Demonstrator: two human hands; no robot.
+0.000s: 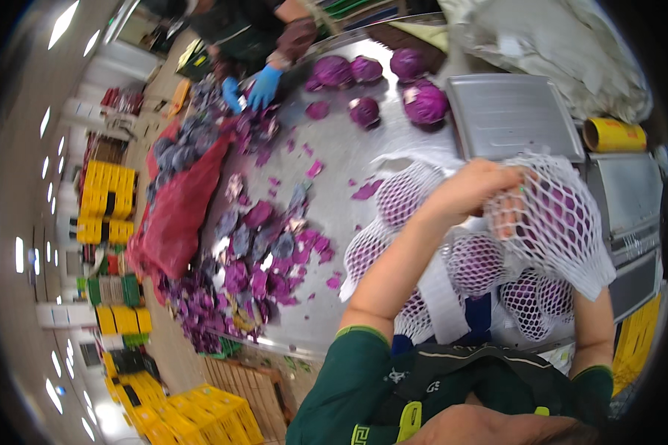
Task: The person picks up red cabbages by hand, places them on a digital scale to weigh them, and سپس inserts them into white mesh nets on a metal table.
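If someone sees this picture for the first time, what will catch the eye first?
First, the red cabbage in white foam netting, held up at centre right by the person's left hand and right hand, with more netted cabbages below. Next, the heap of torn purple leaves on the steel table, left of centre. At the top, a co-worker's blue gloves work beside bare cabbages.

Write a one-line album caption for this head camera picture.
Two bare hands, left and right, pull white foam netting over a red cabbage at a leaf-strewn steel table.
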